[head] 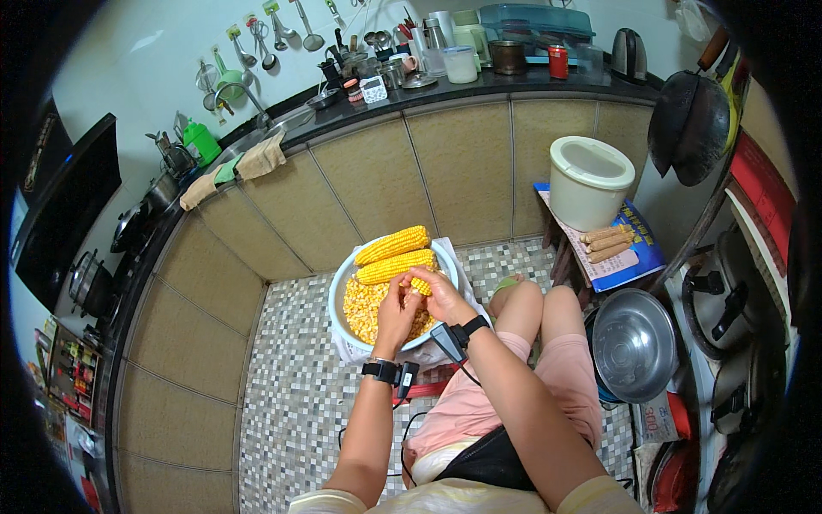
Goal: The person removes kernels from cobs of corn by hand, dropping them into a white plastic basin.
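Both hands meet over a light blue basin (335,321) that holds loose yellow corn kernels (363,308). My right hand (440,292) is closed around an ear of corn (421,286), which is mostly covered by the fingers. My left hand (397,308) touches the near side of that ear, its fingers bent against it; whether it also grips the ear is hard to tell. Two whole ears of corn, an upper one (393,245) and a lower one (395,266), lie side by side at the far side of the basin, just beyond my hands.
Right of my knees, a low stool bears a lidded white bucket (587,186) and several bare corn cobs (607,244) on a printed sheet (642,257). A metal basin (634,347) stands nearer. Cabinets (462,167) curve around ahead and left. Cables hang from both wrist straps.
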Demonstrator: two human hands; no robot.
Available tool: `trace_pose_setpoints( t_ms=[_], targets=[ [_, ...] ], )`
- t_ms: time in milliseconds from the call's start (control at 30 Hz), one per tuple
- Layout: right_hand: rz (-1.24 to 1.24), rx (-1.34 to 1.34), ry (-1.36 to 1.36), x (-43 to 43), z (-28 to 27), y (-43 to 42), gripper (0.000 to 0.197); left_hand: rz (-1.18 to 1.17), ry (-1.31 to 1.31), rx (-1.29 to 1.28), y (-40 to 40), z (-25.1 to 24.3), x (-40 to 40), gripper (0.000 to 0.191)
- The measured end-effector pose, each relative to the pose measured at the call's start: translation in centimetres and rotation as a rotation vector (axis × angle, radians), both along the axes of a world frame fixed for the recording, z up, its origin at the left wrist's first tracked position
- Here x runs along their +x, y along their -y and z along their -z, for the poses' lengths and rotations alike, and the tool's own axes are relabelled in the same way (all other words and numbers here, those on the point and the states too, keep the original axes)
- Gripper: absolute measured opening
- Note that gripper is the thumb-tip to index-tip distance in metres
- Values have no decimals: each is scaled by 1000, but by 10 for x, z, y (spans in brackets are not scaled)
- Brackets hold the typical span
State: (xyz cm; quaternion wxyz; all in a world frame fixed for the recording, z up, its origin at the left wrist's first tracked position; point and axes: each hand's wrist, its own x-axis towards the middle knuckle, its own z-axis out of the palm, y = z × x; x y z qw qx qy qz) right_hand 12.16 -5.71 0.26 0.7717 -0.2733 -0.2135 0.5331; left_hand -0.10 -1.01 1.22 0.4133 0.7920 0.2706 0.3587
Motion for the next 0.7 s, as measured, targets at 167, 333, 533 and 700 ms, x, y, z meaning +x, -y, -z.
trace_pose_setpoints(
  t_ms=[167, 333, 533, 700],
  targets=[
    [-30, 2, -32, 2, 1, 1, 15, 1, -27, 64, -1, 4, 1, 41],
    [-2, -12, -44, 0, -2, 1, 13, -7, -52, 52, 1, -1, 1, 39],
    [-5, 4, -14, 2, 1, -2, 13, 2, -61, -4, 1, -1, 0, 36],
    [-8, -4, -24, 2, 6, -5, 12, 10, -77, 21, -6, 8, 1, 36]
  ],
)
